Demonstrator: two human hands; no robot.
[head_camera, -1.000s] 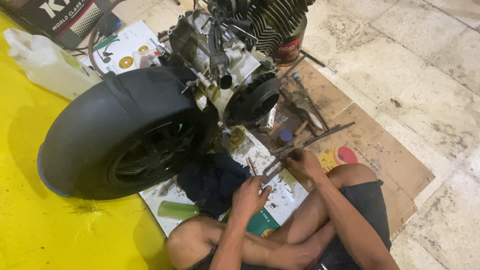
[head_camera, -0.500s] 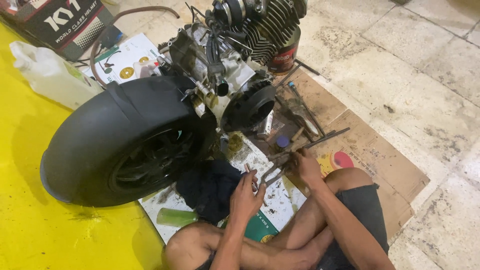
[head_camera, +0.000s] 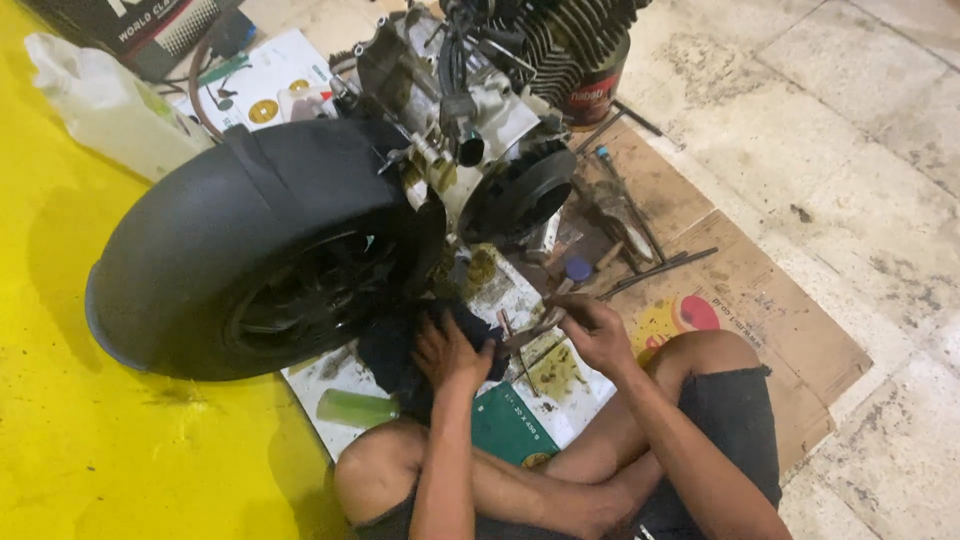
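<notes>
Clearly the risk sits low: the right hand (head_camera: 597, 335) closes on what looks like pliers (head_camera: 538, 328), though the view there is poor, and the left hand (head_camera: 450, 350) presses a dark rag (head_camera: 395, 350) beside the tyre (head_camera: 250, 240). A slip could pinch fingers or knock the propped engine (head_camera: 470, 130). Greasy paper sheets (head_camera: 540, 375) and cardboard (head_camera: 760, 320) cover worn tiles, next to a yellow floor (head_camera: 90, 440)

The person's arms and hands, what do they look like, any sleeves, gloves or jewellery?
Both arms are bare along all the length in view, with no sleeves showing. The left hand and the right hand wear no gloves, and no watch, ring or wristband can be made out. Below the arms, dark shorts cover the thigh.
</notes>
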